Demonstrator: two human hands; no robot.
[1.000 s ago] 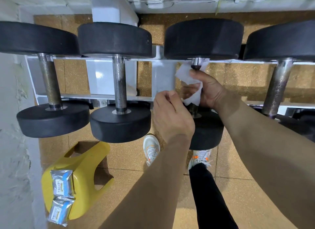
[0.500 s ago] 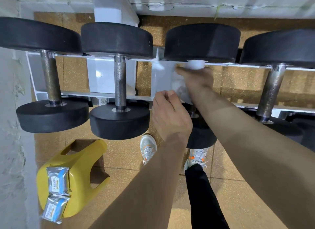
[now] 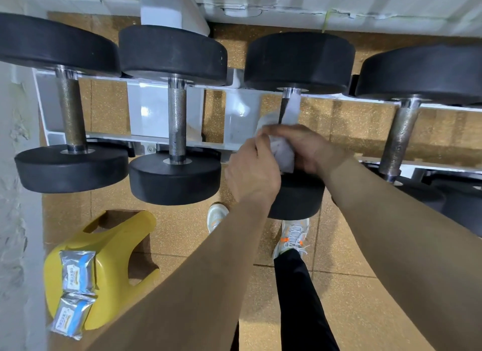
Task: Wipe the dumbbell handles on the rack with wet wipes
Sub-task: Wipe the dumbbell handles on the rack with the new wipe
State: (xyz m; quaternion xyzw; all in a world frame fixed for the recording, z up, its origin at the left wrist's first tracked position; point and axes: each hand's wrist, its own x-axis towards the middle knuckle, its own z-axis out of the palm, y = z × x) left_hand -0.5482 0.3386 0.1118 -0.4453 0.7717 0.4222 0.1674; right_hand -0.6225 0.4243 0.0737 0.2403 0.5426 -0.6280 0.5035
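Several black dumbbells lie across a white rack (image 3: 234,110). On the third dumbbell (image 3: 300,61) a white wet wipe (image 3: 284,149) is wrapped round the metal handle (image 3: 289,93). My right hand (image 3: 310,147) grips the wipe and the handle near its lower end. My left hand (image 3: 251,173) is just left of it, fingers curled, pinching the wipe's edge. The handle's top end shows above the hands with wipe along it. The second dumbbell's knurled handle (image 3: 177,121) and the first dumbbell's rusty handle (image 3: 70,110) stand bare.
A yellow plastic stool (image 3: 114,259) stands on the floor at the lower left with two wipe packets (image 3: 75,290) on it. A rough wall (image 3: 15,194) runs down the left. My feet in white shoes (image 3: 292,235) stand under the rack. A fourth dumbbell (image 3: 422,74) sits right.
My right hand slid up to the top of the handle with the wipe, then came back down to the lower part. My left hand stayed beside it.
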